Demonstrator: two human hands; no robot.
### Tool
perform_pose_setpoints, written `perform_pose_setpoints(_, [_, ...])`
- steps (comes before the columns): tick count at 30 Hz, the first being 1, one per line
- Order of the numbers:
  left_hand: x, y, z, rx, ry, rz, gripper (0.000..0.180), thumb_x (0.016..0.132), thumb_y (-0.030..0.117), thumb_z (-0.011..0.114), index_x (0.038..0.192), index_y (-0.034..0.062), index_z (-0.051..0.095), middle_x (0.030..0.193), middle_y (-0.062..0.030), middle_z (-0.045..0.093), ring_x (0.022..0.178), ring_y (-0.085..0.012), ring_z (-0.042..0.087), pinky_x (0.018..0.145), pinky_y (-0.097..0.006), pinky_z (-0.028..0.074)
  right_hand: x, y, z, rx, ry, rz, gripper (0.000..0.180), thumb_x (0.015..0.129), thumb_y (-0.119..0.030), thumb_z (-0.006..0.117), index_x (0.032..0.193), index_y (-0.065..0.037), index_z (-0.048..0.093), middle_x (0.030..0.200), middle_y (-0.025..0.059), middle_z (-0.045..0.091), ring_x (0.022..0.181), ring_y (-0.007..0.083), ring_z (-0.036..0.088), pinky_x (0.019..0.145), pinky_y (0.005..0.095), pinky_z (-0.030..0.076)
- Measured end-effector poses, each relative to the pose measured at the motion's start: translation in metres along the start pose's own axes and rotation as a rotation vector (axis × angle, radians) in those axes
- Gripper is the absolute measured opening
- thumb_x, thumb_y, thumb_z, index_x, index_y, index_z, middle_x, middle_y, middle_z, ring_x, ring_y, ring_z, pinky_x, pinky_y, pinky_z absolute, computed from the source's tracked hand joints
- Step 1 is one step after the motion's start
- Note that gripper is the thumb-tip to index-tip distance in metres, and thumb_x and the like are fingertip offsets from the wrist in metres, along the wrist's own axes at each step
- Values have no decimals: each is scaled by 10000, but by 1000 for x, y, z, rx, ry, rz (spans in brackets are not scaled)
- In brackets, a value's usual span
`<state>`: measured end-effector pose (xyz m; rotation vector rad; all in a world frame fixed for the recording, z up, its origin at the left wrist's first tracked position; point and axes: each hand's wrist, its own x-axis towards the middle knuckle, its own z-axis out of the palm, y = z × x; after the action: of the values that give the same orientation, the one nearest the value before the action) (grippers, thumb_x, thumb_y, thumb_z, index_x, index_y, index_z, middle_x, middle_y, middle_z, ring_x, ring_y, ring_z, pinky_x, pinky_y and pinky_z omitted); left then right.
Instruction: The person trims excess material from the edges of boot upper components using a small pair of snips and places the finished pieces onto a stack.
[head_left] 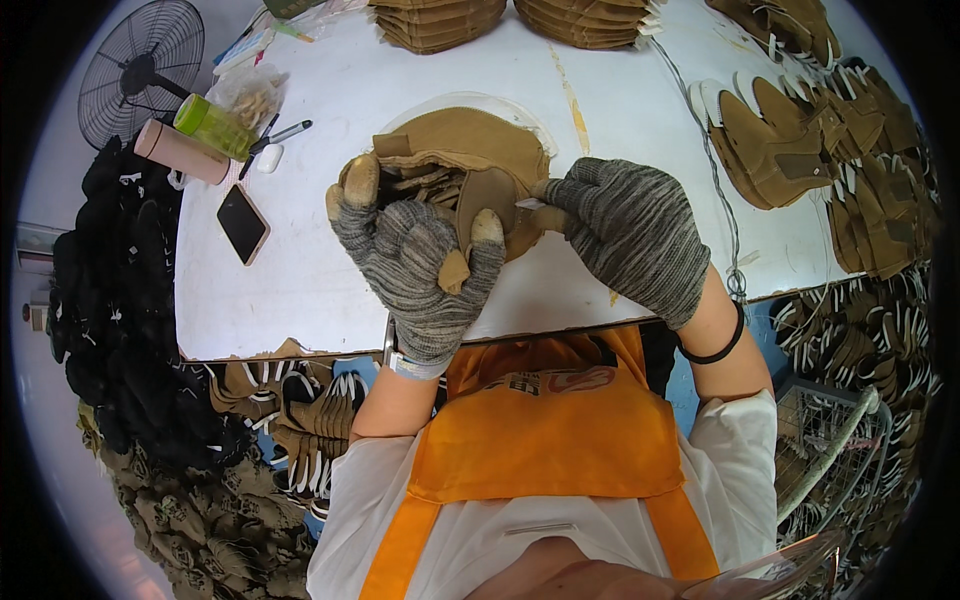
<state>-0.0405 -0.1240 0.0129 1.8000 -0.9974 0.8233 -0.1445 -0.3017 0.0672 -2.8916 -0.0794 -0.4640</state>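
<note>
On the white table, a clear round dish (pixel 541 122) shows its rim behind a heap of brown suede pieces (pixel 470 135). My left hand (pixel 415 260), in a grey knit glove with tan fingertips, lies palm up at the heap's near left side. Its thumb and curled fingers hold a rounded brown suede piece (pixel 487 200). From the right, my right hand (pixel 635 230), gloved alike, pinches a small white piece (pixel 528 203) between thumb and forefinger, at the suede piece's right edge. What the white piece is, I cannot make out.
A phone (pixel 243 224), pink bottle (pixel 183 151), green bottle (pixel 214 127) and pens (pixel 282 136) are at left, near a black fan (pixel 140 75). Brown shoe uppers (pixel 765 145) stand in stacks at right, beside a grey cable (pixel 712 150). More stacks (pixel 437 25) are at the back.
</note>
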Motion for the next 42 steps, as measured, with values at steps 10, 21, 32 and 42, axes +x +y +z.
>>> perform_pose_setpoints(10, [-3, -3, 9, -142, 67, -97, 790, 773, 367, 731, 1365, 25, 338, 1421, -154, 286, 1288, -345, 331, 1038, -439, 337, 4, -9, -8, -64, 3, 4, 170, 841, -170, 622, 971, -107, 713, 800, 79, 641, 713, 251, 626, 647, 345, 513])
perform_pose_setpoints(21, [-3, -2, 1, 73, -13, 5, 603, 765, 333, 735, 1180, 12, 436, 1381, -199, 365, 1304, -365, 327, 1080, -493, 267, -7, -3, 9, 618, 127, 274, 225, 877, -225, 645, 1008, -50, 700, 856, 111, 680, 770, 229, 648, 724, 310, 523])
perform_pose_setpoints(32, [-3, -1, 1, 95, 30, 8, 543, 757, 369, 747, 1092, 19, 502, 1392, -201, 360, 1318, -377, 317, 1085, -505, 268, 0, 0, 55, 727, 377, 130, 270, 779, -72, 742, 1029, -30, 650, 922, 95, 593, 875, 226, 612, 771, 298, 517])
perform_pose_setpoints(42, [-1, 5, 5, -257, 32, -88, 920, 755, 134, 783, 1442, -17, 191, 1293, -127, 438, 1187, -232, 450, 1057, -362, 315, -36, 49, 44, 614, 412, 558, 210, 918, -137, 535, 1055, 7, 605, 940, 168, 616, 919, 286, 605, 858, 391, 477])
